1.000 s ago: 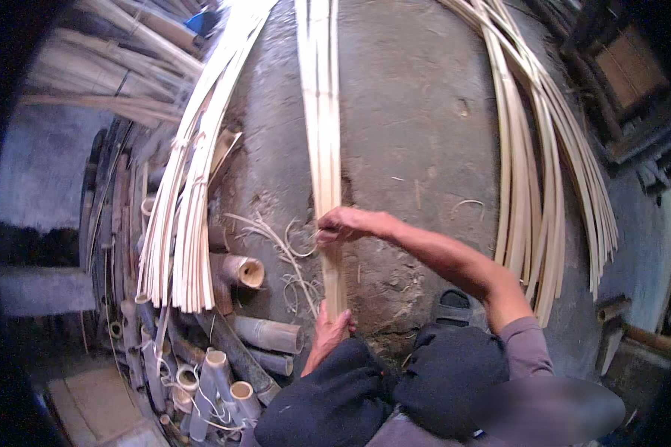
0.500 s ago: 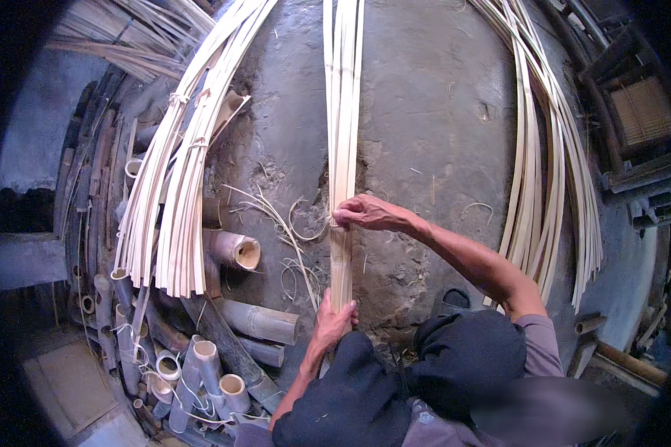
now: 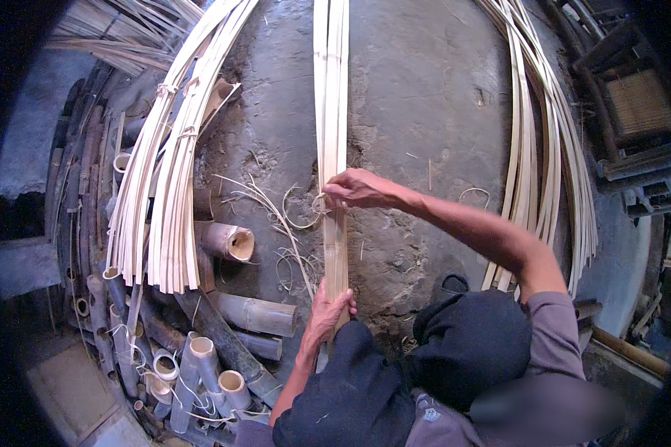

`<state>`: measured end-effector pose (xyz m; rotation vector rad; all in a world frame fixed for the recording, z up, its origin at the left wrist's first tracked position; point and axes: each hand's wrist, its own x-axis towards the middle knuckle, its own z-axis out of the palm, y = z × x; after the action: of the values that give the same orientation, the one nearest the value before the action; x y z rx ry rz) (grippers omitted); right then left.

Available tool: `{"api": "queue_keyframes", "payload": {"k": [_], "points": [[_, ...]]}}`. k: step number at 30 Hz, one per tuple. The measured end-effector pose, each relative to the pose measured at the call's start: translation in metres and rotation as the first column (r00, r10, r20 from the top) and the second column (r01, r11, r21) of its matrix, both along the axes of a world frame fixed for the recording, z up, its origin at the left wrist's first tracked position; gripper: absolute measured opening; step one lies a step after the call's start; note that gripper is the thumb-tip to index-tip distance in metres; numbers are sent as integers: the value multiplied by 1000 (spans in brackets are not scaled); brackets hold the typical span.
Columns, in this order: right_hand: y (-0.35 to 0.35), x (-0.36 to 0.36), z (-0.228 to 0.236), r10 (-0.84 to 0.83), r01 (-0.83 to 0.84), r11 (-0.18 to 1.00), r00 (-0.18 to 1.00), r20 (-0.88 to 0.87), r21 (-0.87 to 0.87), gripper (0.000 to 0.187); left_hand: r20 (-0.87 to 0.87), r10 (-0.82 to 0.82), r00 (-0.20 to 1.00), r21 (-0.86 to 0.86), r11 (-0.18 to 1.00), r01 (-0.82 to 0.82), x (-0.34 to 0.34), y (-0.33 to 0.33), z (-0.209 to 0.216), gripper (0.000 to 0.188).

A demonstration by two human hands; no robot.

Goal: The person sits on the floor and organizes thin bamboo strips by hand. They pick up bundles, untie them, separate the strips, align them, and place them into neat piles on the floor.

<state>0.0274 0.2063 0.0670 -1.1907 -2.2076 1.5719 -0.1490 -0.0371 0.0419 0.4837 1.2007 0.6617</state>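
pale bamboo strips [image 3: 337, 112] gathered in one long bundle, centre of the frame.
the left hand [image 3: 325, 309] is clamped round their lower part, probably to steady it; apart, the right hand [image 3: 356, 188] curls over them higher up, its exact pinch hidden. long axis near vertical, running from the top edge toward the knees [image 3: 350, 380].

The left hand [image 3: 329, 309] wraps around the near end of a bundle of pale, flat strips [image 3: 332, 104] that runs away along the grey floor [image 3: 417, 97]. Farther up, the right hand [image 3: 353, 189] bends its fingers against the same bundle, beside a thin curl; exactly what they pinch is too small to tell. Tied strip bunches [image 3: 173, 194] lie at left, above cut bamboo tubes [image 3: 255, 314]; more strips [image 3: 520, 164] fan out at right.
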Motion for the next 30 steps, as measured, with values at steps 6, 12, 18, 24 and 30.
{"api": "queue_keyframes", "payload": {"k": [6, 12, 18, 24, 30], "points": [[-75, 25, -41, -382, 396, 915, 911, -156, 72, 23, -43, 27, 999, -5, 1000, -27, 2, 3, -1, 31], [-79, 15, -46, -354, 397, 882, 913, -202, 252, 16, -188, 5, 982, 61, 998, 6, 4, 5, 9, 28], [-91, 1, -48, -458, 486, 862, 869, -187, 147, 25, -334, -27, 942, 118, 991, 70, 8, 4, 11, 27], [-75, -26, -42, -486, 496, 841, 868, -102, 217, 23, -440, -100, 893, 102, 982, 160, 9, 8, 23, 29], [-67, 6, -43, -439, 497, 816, 865, -242, 295, 22, -509, -75, 858, 136, 977, 166, 9, 8, 17, 35]]}}
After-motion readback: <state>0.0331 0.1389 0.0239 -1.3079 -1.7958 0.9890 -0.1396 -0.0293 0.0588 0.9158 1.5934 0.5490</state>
